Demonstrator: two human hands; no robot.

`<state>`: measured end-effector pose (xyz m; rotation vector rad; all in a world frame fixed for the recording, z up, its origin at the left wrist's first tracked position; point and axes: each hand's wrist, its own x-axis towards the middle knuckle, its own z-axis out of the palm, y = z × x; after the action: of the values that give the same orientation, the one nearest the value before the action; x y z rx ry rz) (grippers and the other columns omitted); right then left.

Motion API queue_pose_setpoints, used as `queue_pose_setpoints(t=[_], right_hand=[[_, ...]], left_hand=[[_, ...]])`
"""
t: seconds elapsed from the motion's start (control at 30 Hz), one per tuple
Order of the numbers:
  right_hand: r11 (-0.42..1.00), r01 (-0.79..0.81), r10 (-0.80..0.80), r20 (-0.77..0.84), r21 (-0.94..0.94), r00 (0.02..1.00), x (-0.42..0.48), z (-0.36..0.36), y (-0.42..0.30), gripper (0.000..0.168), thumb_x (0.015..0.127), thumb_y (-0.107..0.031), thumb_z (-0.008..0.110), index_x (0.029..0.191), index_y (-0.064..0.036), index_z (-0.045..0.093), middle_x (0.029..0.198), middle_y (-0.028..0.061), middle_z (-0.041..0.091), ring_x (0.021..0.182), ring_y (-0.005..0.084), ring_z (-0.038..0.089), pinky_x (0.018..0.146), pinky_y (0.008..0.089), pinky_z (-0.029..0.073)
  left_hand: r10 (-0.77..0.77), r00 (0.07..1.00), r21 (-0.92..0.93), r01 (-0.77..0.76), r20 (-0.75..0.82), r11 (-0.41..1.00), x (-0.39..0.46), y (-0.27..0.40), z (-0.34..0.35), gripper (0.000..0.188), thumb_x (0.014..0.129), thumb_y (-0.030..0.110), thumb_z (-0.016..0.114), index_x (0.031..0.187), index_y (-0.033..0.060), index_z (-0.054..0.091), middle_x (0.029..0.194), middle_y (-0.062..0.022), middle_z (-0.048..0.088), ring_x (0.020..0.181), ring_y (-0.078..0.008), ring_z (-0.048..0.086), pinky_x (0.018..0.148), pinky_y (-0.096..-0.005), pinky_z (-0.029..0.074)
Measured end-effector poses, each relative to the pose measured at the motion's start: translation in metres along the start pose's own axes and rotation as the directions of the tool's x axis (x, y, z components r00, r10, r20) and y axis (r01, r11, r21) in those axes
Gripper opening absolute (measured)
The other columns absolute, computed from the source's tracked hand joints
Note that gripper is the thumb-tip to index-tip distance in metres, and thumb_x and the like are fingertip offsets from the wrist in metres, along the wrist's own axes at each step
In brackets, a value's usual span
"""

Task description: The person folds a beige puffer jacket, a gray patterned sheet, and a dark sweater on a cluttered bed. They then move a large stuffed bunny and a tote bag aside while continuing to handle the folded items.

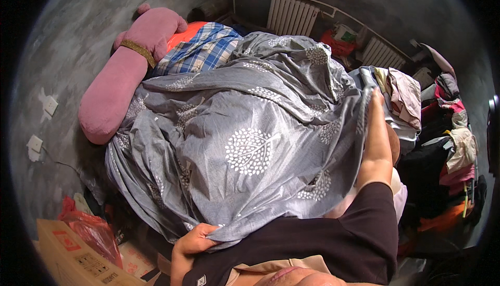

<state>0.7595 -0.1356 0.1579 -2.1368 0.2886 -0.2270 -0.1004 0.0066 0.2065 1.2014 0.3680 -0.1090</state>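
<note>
A large grey bed cover (218,130) with white tree prints spreads in loose folds before me. My left hand (196,239) is closed on its near edge, close to my body. With my arm stretched out, my right hand (375,94) grips the cover's right edge and lifts it; the fabric hangs down from there toward me. Folds partly hide the fingers of both hands. Beyond the far left part of the cover lies a blue and white checked cloth (199,50), beside a bright orange-red piece (183,36).
A long pink plush toy (117,87) lies along the left wall. Folded clothes (402,94) are stacked at the right, near a heap of dark garments (422,165). A cardboard box (82,254) and a red plastic bag (93,231) stand at lower left. Radiators (293,14) line the far wall.
</note>
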Motion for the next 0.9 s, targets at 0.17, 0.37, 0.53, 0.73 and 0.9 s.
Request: queue_pose_setpoints(t=[0.17, 0.37, 0.53, 0.73, 0.9], right_hand=[[0.671, 0.084, -0.485, 0.350, 0.736, 0.801, -0.136, 0.051, -0.178, 0.043, 0.093, -0.040, 0.056, 0.113, -0.004, 0.066, 0.103, 0.0089, 0.067, 0.083, 0.0182, 0.062, 0.075, 0.0325, 0.049], [0.649, -0.096, -0.651, 0.616, 0.755, 0.443, -0.246, -0.009, -0.335, 0.042, 0.093, -0.039, 0.059, 0.115, -0.004, 0.063, 0.101, 0.0082, 0.068, 0.088, 0.0184, 0.065, 0.079, 0.0331, 0.052], [0.587, -0.233, -0.462, 0.557, 0.775, 0.690, -0.150, -0.054, -0.259, 0.031, 0.091, -0.032, 0.062, 0.110, -0.007, 0.063, 0.100, 0.0070, 0.066, 0.084, 0.0170, 0.063, 0.079, 0.0318, 0.052], [0.686, -0.031, 0.182, -0.129, 0.727, 0.975, -0.019, -0.136, -0.158, 0.040, 0.087, -0.042, 0.059, 0.105, -0.007, 0.068, 0.095, 0.0068, 0.068, 0.082, 0.0235, 0.065, 0.072, 0.0378, 0.054], [0.884, 0.140, -0.255, 0.210, 0.445, 0.944, 0.039, -0.227, -0.125, 0.051, 0.090, -0.050, 0.053, 0.116, -0.008, 0.064, 0.102, 0.0076, 0.065, 0.087, 0.0232, 0.062, 0.078, 0.0377, 0.050]], left_hand=[[0.280, 0.876, 0.131, -0.248, -0.392, 0.960, -0.058, 0.006, -0.006, 0.025, 0.086, 0.016, 0.062, 0.099, -0.0050, 0.062, 0.091, -0.0086, 0.066, 0.084, -0.0157, 0.060, 0.077, -0.0308, 0.050], [-0.281, 0.801, -0.611, -0.128, -0.528, 0.781, -0.104, -0.045, -0.026, 0.014, 0.079, -0.001, 0.060, 0.091, -0.0060, 0.066, 0.097, -0.0112, 0.067, 0.089, -0.0194, 0.064, 0.080, -0.0317, 0.050], [-0.006, 0.846, -0.062, -0.032, -0.532, 0.998, -0.066, -0.064, -0.009, 0.024, 0.086, 0.000, 0.060, 0.108, -0.0049, 0.067, 0.094, 0.0023, 0.067, 0.089, -0.0077, 0.057, 0.078, -0.0232, 0.046], [-0.061, 0.929, 0.072, 0.094, -0.366, 0.993, -0.035, -0.078, -0.029, 0.024, 0.089, 0.008, 0.064, 0.111, -0.0019, 0.066, 0.088, 0.0059, 0.064, 0.080, -0.0037, 0.054, 0.071, -0.0201, 0.045], [0.005, 0.998, 0.265, 0.011, -0.060, 0.964, 0.031, -0.041, -0.036, 0.028, 0.090, 0.011, 0.065, 0.115, 0.0005, 0.064, 0.095, 0.0023, 0.066, 0.089, -0.0065, 0.055, 0.083, -0.0232, 0.045]])
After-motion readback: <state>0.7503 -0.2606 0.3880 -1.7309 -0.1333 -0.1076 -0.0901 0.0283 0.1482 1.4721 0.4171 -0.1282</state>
